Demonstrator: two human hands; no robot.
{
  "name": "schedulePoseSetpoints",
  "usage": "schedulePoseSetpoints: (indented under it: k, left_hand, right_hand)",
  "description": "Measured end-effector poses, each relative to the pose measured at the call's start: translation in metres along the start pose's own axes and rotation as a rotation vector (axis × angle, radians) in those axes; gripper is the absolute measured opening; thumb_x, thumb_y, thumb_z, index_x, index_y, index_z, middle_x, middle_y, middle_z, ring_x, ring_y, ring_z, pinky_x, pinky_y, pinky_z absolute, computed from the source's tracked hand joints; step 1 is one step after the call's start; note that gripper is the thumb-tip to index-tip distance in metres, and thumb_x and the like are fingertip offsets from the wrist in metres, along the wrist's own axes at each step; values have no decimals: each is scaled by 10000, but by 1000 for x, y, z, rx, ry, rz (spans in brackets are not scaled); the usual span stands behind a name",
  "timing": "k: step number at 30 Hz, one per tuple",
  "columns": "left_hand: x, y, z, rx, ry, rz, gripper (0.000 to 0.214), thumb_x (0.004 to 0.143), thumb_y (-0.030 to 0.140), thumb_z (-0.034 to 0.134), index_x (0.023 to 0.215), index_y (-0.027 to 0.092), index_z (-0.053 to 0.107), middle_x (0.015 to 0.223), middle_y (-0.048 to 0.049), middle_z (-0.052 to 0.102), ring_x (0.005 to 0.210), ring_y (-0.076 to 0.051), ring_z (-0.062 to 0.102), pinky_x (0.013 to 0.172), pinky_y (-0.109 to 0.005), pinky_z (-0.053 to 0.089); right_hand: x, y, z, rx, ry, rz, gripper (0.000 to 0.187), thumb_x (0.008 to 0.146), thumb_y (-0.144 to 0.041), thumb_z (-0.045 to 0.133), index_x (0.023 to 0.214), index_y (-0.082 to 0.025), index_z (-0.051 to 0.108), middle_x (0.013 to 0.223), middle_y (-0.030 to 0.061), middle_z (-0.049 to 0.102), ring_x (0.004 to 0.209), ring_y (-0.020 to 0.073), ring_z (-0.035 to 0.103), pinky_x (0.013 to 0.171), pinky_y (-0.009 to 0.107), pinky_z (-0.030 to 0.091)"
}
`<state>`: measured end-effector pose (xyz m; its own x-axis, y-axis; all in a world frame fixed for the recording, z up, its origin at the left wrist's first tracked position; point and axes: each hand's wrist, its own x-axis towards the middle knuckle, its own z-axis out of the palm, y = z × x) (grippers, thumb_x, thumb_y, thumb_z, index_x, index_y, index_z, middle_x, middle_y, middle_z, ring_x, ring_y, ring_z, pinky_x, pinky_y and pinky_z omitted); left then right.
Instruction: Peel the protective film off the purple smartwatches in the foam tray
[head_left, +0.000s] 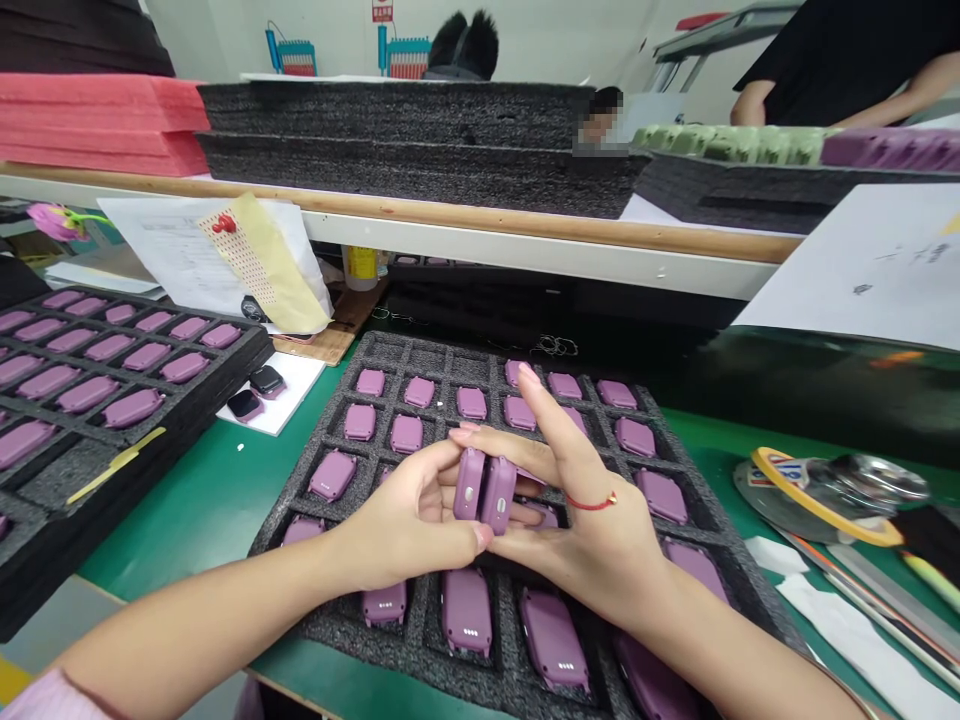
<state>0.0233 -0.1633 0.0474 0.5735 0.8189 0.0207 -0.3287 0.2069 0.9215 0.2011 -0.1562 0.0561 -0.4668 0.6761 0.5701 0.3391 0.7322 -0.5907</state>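
Two purple smartwatch cases are held on edge, side by side, above a black foam tray (506,655). My left hand (412,510) is closed around the left case (469,485), its thumb reaching under both. My right hand (592,490), with a red string at the wrist, grips the right case (499,497) from the other side, its index finger pointing up. A slim dark gap shows between the cases, and each has an oval button on its side. More purple cases (466,610) lie face down in the tray's compartments; my hands and forearms hide some.
Another foam tray of purple cases (109,347) stands at the left, near two dark-screened watches (242,404) on white paper. Right of the main tray lie a yellow ring (817,505), a metal-topped container and white tissue (847,625). A shelf (525,250) with foam stacks crosses behind; a person stands beyond.
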Motion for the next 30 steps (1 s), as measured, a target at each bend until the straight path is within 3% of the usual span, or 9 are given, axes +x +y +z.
schedulePoseSetpoints:
  k: [5,11,17,19,24,27,30]
  left_hand:
    - [0,2,1,30,44,-51,496,833,295,764,1269,183,556,1254,-131,691,1160,-286,678,1015,-434,534]
    - [-2,-2,3,-25,26,-88,609,755,180,824,1279,190,516,1171,-123,721,1140,-273,687,1022,-454,530]
    - [0,1,3,26,31,-88,569,769,220,813,1268,195,540,1208,-115,698,1124,-255,685,988,-408,535]
    - [0,3,2,128,80,-53,492,806,297,782,1243,192,580,1172,-90,692,1045,-218,688,910,-346,546]
    - [0,8,2,347,176,-19,374,806,358,761,1110,161,669,748,36,547,634,-83,504,578,-201,439]
    - [1,9,3,316,160,-34,354,797,343,767,1079,151,672,676,59,506,579,-67,468,555,-194,433]
    - [1,7,2,254,154,-23,426,737,322,830,1108,175,680,787,22,645,675,-96,593,646,-214,505]
  right_hand:
    - [0,2,-1,9,-19,-3,1011,870,-263,741,1605,-335,51,1351,67,664,1226,257,646,1015,393,588]
    - [1,4,-2,117,-47,68,1070,826,-223,784,1600,-354,58,1300,45,697,1170,237,682,861,305,657]
    - [1,5,-1,89,-46,43,1039,843,-217,763,1604,-338,66,1252,40,722,1160,235,689,876,311,653]
    - [1,7,-1,34,-45,-8,1011,864,-250,745,1607,-319,64,1264,60,715,1164,250,687,943,354,628]
    - [-1,8,-1,-82,-62,-86,941,921,-289,676,1608,-317,33,1396,95,628,1180,269,678,1002,405,591]
    - [-1,8,-2,-102,-63,-101,923,934,-310,659,1607,-325,27,1380,90,642,1187,265,674,996,411,593]
    - [0,10,-3,-89,-80,-132,873,964,-338,608,1607,-322,16,1389,95,634,1209,264,660,1008,441,580]
